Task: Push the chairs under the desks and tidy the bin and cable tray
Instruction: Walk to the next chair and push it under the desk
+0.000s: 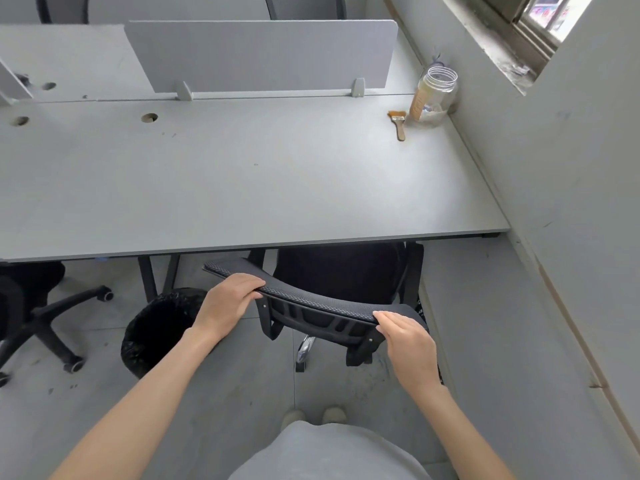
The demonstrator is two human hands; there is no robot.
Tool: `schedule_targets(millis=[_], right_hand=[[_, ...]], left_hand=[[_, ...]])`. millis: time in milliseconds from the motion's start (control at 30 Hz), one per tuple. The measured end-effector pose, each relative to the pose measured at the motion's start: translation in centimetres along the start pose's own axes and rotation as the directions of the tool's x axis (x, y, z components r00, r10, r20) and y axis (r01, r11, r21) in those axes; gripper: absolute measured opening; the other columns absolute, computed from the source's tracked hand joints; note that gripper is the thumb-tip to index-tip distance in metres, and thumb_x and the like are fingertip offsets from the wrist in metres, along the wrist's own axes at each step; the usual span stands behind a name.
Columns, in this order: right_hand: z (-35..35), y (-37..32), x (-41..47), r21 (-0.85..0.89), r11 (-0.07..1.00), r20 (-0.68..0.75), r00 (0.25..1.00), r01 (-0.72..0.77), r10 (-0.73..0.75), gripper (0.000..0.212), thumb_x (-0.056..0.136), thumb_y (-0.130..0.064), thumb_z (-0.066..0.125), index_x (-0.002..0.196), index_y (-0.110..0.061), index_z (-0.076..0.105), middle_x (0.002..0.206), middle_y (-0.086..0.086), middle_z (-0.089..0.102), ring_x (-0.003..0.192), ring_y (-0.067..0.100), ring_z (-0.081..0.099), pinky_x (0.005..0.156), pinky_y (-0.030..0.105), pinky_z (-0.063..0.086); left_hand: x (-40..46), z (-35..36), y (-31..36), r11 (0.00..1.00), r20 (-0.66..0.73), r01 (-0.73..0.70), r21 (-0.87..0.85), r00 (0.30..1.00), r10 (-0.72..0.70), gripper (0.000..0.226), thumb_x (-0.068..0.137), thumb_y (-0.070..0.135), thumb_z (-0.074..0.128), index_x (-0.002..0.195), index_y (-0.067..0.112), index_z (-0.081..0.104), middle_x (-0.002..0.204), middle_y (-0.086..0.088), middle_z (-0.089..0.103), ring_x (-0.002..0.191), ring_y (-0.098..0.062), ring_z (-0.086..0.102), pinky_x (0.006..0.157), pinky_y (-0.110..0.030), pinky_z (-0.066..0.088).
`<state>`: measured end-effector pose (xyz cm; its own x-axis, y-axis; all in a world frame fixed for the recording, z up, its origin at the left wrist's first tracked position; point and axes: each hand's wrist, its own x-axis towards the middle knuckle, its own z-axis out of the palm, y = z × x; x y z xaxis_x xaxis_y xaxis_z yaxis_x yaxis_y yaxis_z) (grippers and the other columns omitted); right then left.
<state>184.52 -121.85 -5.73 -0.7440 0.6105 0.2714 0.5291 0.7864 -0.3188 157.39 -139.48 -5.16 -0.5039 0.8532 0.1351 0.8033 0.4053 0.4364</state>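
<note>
A black mesh office chair (322,306) stands in front of me, its seat partly under the grey desk (242,181). My left hand (227,303) grips the left part of the backrest's top edge, and my right hand (408,344) grips its right end. A round black bin (156,327) with a black liner sits on the floor just left of the chair, partly behind my left forearm. A second black chair (38,313) stands at the far left with its wheeled base out from under the desk. No cable tray is visible.
A clear plastic jar (434,97) and a small wooden paintbrush (398,123) lie at the desk's far right corner. A grey divider panel (263,57) runs along the back. A wall (571,202) closes the right side. Desk legs (152,275) stand behind the bin.
</note>
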Motion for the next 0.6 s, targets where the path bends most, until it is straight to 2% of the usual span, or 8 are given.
schedule_targets(millis=[100,167,300,433,533,600], right_hand=[[-0.2,0.4,-0.2,0.002,1.0,0.0,1.0,0.018,-0.018,0.025,0.064,0.0,0.066,0.087,-0.01,0.073,0.079,-0.004,0.074,0.072,0.015,0.07,0.064,0.022,0.054],[-0.5,0.7,-0.5,0.003,1.0,0.007,1.0,0.019,-0.019,0.027,0.067,-0.004,0.059,0.089,-0.01,0.073,0.083,-0.003,0.074,0.075,0.016,0.07,0.066,0.024,0.055],[-1.2,1.7,-0.7,0.042,0.998,0.015,0.999,0.049,-0.049,0.03,0.066,0.008,0.073,0.094,-0.004,0.072,0.089,0.006,0.074,0.082,0.025,0.07,0.077,0.034,0.055],[-1.3,3.4,-0.4,0.074,0.994,0.069,0.994,0.084,-0.089,0.031,0.071,0.01,0.071,0.098,-0.004,0.07,0.094,0.007,0.073,0.088,0.027,0.068,0.087,0.035,0.046],[-1.3,4.5,0.0,0.091,0.99,0.118,0.986,0.104,-0.114,0.028,0.077,0.004,0.068,0.103,-0.006,0.069,0.101,0.005,0.072,0.097,0.025,0.067,0.095,0.033,0.039],[-1.5,4.5,0.0,0.062,0.989,0.133,0.981,0.133,-0.14,0.03,0.078,0.003,0.068,0.106,-0.006,0.069,0.104,0.007,0.071,0.101,0.025,0.065,0.096,0.035,0.039]], left_hand=[[-1.1,0.3,0.4,1.0,-0.019,0.016,-0.006,1.0,-0.016,0.022,0.08,0.005,0.067,0.102,0.008,0.069,0.102,-0.004,0.07,0.1,-0.021,0.062,0.085,-0.029,0.047],[-1.9,0.4,0.9,0.999,-0.027,-0.007,0.034,1.0,0.008,0.022,0.077,0.006,0.07,0.099,0.008,0.07,0.098,-0.004,0.071,0.095,-0.021,0.065,0.08,-0.027,0.049],[-3.9,0.8,2.3,0.995,-0.063,-0.046,0.088,0.997,0.052,0.019,0.072,0.01,0.073,0.091,0.007,0.071,0.086,-0.004,0.073,0.083,-0.021,0.068,0.073,-0.023,0.049],[-5.7,1.3,3.3,0.994,-0.057,0.011,0.111,0.998,-0.005,0.023,0.073,0.026,0.064,0.09,0.014,0.073,0.085,0.002,0.073,0.081,-0.014,0.068,0.068,-0.021,0.049],[-6.7,1.3,3.7,0.993,-0.045,-0.022,0.12,0.999,0.027,0.023,0.07,0.019,0.077,0.091,0.013,0.072,0.085,0.001,0.073,0.079,-0.016,0.069,0.066,-0.023,0.053],[-7.4,1.2,3.3,0.988,-0.057,-0.062,0.144,0.996,0.071,0.03,0.064,0.011,0.082,0.092,0.009,0.072,0.089,-0.003,0.073,0.082,-0.019,0.069,0.075,-0.022,0.048]])
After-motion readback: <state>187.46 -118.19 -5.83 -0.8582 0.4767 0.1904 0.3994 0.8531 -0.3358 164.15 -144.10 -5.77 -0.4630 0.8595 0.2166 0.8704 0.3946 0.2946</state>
